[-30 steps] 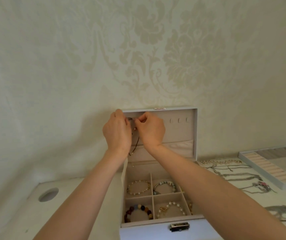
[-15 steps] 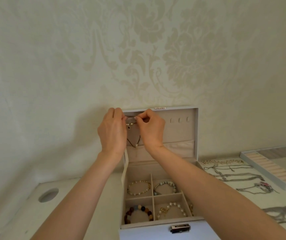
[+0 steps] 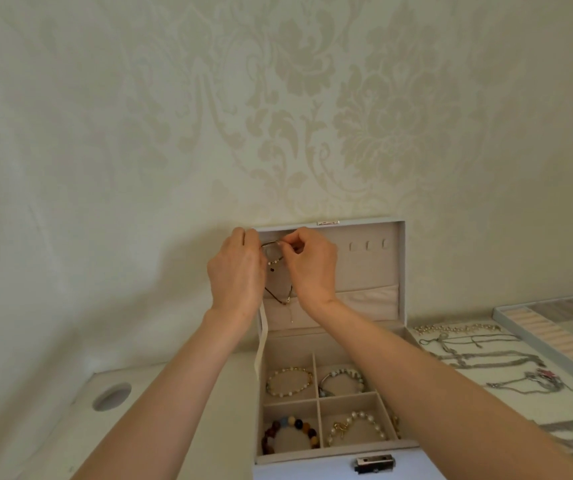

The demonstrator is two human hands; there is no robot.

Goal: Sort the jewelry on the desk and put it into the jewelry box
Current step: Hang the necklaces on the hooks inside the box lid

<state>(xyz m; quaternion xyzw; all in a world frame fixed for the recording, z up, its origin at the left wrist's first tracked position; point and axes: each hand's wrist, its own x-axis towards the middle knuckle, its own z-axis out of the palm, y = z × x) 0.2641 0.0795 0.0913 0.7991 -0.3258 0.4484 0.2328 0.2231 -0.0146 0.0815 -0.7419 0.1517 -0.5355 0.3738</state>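
Since a second ago the two hands have drawn a little apart, so the necklace (image 3: 277, 271) now hangs as an open V in the gap between them, against the left part of the raised lid (image 3: 364, 271) of the jewelry box (image 3: 295, 470). The right hand (image 3: 312, 268) pinches the cord near its top between thumb and forefinger. The left hand (image 3: 234, 271) curls round the other upper end, though its fingertips are hidden behind its own back. The necklace looks like a thin dark cord with a few small beads: light, limp and easy to tangle. It is best held close to the top, as here, so the loop falls free. Three empty hooks (image 3: 368, 244) show on the right of the lid. Below, four compartments each hold one bracelet (image 3: 288, 381), four in all, and a sliver of a fifth peeps past the right forearm. On the desk (image 3: 53, 445) to the right lie a pearl strand (image 3: 458, 329) and several silver chains (image 3: 485, 358), too overlapped to count, with one ring tray (image 3: 555, 341) at the far right.
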